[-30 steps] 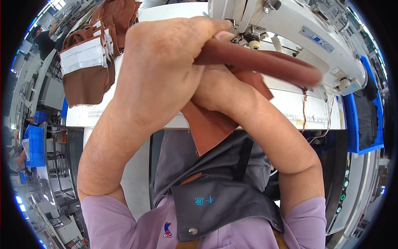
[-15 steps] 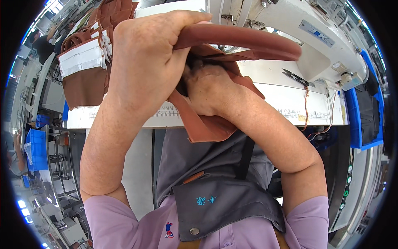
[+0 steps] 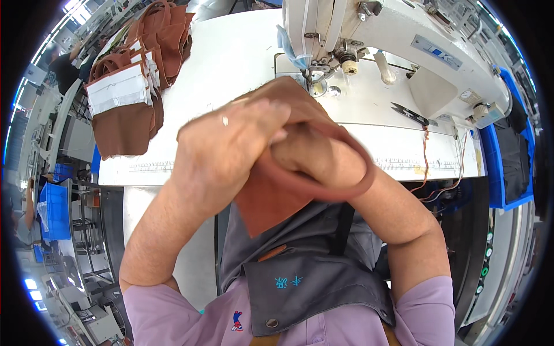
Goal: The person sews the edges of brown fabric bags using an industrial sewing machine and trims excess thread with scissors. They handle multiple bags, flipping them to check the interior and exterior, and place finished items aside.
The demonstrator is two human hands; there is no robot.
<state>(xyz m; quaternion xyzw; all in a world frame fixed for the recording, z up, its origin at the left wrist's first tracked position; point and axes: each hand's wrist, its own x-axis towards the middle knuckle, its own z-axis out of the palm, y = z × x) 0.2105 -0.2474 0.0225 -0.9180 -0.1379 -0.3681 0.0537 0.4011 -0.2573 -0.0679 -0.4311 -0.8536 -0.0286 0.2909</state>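
Note:
A reddish-brown bag (image 3: pixel 274 202) with a rolled loop handle (image 3: pixel 355 187) is between my hands, above the table's front edge. My left hand (image 3: pixel 219 141) lies against its left side. Motion smears those fingers, so their grip cannot be made out. Through the handle loop reaches my right hand (image 3: pixel 309 153), which goes into the bag's opening. Its fingers are hidden inside the bag. The handle curves around my right wrist, and one corner of the bag hangs toward my apron.
Beyond the bag stands a white sewing machine (image 3: pixel 398 34) on a white table (image 3: pixel 231 52). Black thread snips (image 3: pixel 410 113) lie at right. Similar brown bag pieces (image 3: pixel 124 127) are stacked at left. A blue bin (image 3: pixel 499 167) with dark material sits at right.
The handle has swung down from above my hands to around my right wrist. My left hand has come lower and off its earlier handle grip. The bag has turned.

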